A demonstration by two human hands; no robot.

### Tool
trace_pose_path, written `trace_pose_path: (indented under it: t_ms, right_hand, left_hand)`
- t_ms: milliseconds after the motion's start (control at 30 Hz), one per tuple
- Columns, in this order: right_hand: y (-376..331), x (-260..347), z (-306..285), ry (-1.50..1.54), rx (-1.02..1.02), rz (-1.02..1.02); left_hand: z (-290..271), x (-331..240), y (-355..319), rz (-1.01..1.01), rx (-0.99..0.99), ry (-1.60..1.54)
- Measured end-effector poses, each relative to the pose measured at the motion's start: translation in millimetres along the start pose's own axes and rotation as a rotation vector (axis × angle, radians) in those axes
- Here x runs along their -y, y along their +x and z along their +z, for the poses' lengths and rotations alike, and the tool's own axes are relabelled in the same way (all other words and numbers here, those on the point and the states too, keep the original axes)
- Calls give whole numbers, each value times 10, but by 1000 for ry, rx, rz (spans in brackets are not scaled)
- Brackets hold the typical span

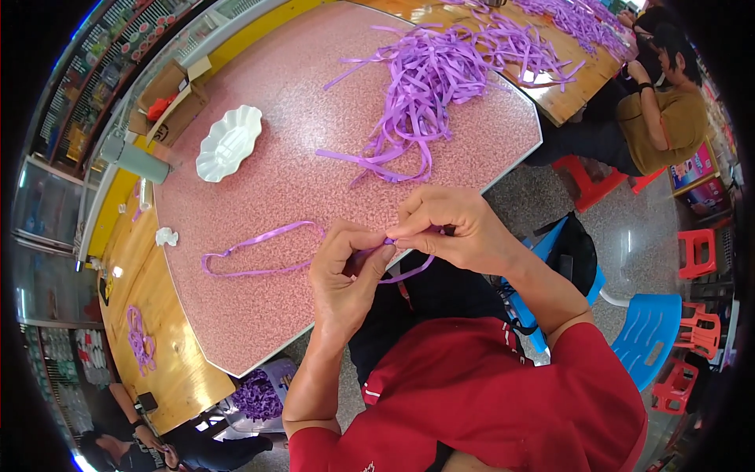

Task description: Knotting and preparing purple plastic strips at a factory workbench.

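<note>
Over the near edge of the pink speckled table [259, 181], my left hand [346, 263] and my right hand [452, 224] meet with fingertips pinched together. Between them they grip a purple ribbon [271, 233]. One loop of it trails left across the tabletop, and another part hangs below my fingers. The exact spot being pinched is mostly covered by the fingertips. Beyond my hands lies a large tangled heap of purple ribbons [432, 75], with a few strands reaching toward me.
A white scalloped dish [228, 143], a grey-green bottle [135, 160], an open cardboard box [174, 106] and crumpled tissue [166, 236] stand at left. A bin of purple ribbon [258, 396] sits below the table. Other people work at right [664, 118] and lower left [118, 448]. A blue chair [646, 338] is at right.
</note>
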State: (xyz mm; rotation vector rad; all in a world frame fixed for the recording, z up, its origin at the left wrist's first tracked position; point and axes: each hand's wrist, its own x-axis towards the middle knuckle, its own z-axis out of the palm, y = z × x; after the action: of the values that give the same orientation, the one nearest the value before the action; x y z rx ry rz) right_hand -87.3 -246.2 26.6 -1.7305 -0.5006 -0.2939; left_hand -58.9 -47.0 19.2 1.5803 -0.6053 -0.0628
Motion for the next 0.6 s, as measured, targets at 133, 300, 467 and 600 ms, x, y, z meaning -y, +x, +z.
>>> trace_pose_path:
  t_ms: [133,300,467,600]
  right_hand:
    - [11,16,-26,-77,30,-71]
    - [8,-7,10,-329,20,-285]
    - [34,-97,-12,-66,66,-130]
    - [-57,-82,94,496,-128,222]
  left_hand:
    - [-47,-26,4,-79,54,-32]
    - [-89,-60,55,-95,111,-35]
    - [-82,-62,57,-143,87,-179]
    - [-12,-142,94,-111,56,-111]
